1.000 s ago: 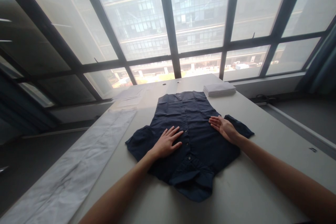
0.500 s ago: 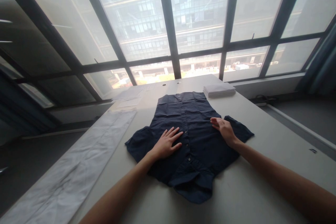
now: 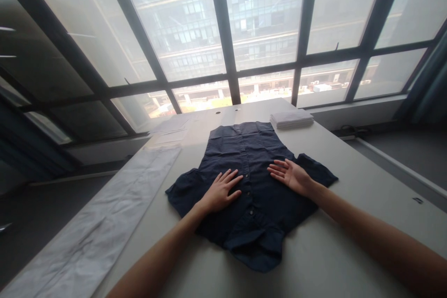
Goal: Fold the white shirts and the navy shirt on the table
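Observation:
A dark navy button-up shirt (image 3: 258,153) lies spread on the white table (image 3: 352,167), its collar toward me and its hem at the far side. Its short sleeves stick out left and right, and a row of small buttons runs down the middle. My left hand (image 3: 222,191) rests palm down on the left half of the shirt, fingers spread. Over the right half is my right hand (image 3: 291,177), turned partly on its side with the palm showing and the fingers stretched toward the button row. Neither hand grips anything.
A folded white stack of cloth (image 3: 292,118) sits at the far right of the table. Along the left edge lies a long, wrinkled whitish sheet (image 3: 104,223), with thin papers (image 3: 171,130) beyond it. Large windows (image 3: 230,32) rise behind the table.
My right hand has shifted left toward the button row and rolled so that its palm shows more. My left hand and the shirt have stayed almost still.

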### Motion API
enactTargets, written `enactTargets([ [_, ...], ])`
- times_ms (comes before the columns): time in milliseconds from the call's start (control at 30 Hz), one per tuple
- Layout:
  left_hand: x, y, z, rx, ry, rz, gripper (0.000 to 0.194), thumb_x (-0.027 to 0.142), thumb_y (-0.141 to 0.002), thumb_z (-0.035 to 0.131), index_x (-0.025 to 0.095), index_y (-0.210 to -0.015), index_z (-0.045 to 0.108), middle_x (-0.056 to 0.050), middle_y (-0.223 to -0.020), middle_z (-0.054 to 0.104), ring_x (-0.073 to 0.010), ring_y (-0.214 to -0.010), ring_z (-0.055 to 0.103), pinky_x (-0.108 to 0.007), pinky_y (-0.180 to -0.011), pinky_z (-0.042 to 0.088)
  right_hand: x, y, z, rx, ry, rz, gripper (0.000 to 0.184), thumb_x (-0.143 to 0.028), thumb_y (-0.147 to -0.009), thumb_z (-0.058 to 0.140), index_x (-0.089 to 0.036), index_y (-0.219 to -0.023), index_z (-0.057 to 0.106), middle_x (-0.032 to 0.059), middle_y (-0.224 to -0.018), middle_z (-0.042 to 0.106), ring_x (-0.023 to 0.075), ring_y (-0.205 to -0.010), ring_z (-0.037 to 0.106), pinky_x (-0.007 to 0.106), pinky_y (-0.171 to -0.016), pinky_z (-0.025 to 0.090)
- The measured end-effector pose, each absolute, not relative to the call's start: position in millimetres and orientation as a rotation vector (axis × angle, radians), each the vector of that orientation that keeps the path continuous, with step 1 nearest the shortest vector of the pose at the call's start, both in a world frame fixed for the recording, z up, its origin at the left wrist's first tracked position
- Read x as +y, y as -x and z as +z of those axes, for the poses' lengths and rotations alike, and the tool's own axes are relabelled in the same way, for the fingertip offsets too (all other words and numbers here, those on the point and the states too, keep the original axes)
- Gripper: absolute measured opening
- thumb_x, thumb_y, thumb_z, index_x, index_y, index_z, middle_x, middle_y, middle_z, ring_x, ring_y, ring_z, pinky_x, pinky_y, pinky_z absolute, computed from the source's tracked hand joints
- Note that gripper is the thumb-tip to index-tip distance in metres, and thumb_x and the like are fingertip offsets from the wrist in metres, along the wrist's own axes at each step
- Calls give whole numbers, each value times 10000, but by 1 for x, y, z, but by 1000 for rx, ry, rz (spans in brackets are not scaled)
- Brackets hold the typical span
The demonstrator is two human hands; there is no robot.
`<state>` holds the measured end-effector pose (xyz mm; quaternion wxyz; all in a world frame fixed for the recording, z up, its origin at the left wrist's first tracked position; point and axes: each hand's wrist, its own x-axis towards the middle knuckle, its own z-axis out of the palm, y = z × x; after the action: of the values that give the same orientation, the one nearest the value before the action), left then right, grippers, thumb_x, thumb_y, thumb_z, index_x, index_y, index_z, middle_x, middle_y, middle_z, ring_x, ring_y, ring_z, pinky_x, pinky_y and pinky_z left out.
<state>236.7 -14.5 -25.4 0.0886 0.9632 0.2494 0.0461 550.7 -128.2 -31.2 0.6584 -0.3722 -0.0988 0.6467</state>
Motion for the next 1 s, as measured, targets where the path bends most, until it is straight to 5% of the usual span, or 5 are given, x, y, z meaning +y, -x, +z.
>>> enactTargets([
  [267, -15, -237, -26, 742, -2865, 137, 615, 642, -1014, 381, 377, -1568, 340, 3, -1667, 238, -288, -1543, 173, -527, -1243, 130, -123, -590, -36, -153, 885, 1028, 253, -239, -1028, 370, -219, -1054, 620, 104, -1083, 713, 190, -991, 729, 343, -817, 649],
  [1000, -15, -237, -26, 732, -2855, 157, 608, 629, -1016, 395, 374, -1566, 347, -9, -1666, 244, -286, -1542, 176, -525, -1242, 123, -122, -584, -39, -234, 936, 1009, 278, -182, -1005, 385, -181, -999, 663, 117, -1011, 741, 181, -960, 732, 323, -866, 630],
])
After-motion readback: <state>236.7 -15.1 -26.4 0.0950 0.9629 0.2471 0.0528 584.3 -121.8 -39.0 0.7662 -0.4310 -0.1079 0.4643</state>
